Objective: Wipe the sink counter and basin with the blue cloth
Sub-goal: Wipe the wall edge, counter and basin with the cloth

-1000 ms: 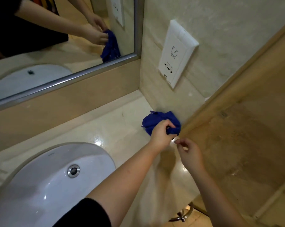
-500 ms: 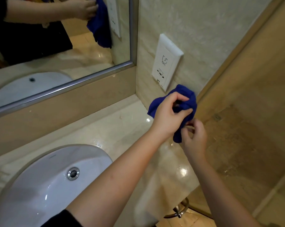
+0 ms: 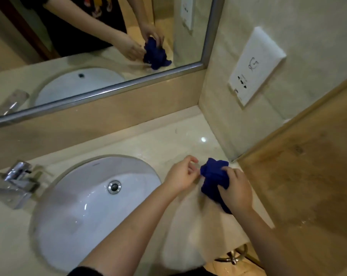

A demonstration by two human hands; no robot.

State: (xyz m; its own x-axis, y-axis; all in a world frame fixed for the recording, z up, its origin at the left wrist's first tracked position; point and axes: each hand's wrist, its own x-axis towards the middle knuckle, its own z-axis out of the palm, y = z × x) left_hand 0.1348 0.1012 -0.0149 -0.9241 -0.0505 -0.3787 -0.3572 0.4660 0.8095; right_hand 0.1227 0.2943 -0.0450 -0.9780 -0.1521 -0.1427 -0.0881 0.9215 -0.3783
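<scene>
The blue cloth (image 3: 212, 172) is bunched up on the beige sink counter (image 3: 158, 144), right of the white basin (image 3: 79, 206) and near the corner by the side wall. My right hand (image 3: 235, 190) lies on top of the cloth and grips it, covering its near part. My left hand (image 3: 181, 174) hovers just left of the cloth with loosely curled fingers; its fingertips sit by the cloth's edge and it holds nothing.
A chrome faucet (image 3: 15, 184) stands left of the basin, with a drain (image 3: 114, 187) in the basin's wall. A mirror (image 3: 89, 56) runs along the back, a white socket plate (image 3: 254, 64) hangs on the side wall, and a wooden panel (image 3: 308, 176) bounds the counter's right end.
The cloth came down from mid-air by the socket plate onto the counter. It passed from my left hand to my right, and the view swung left, bringing the faucet into sight.
</scene>
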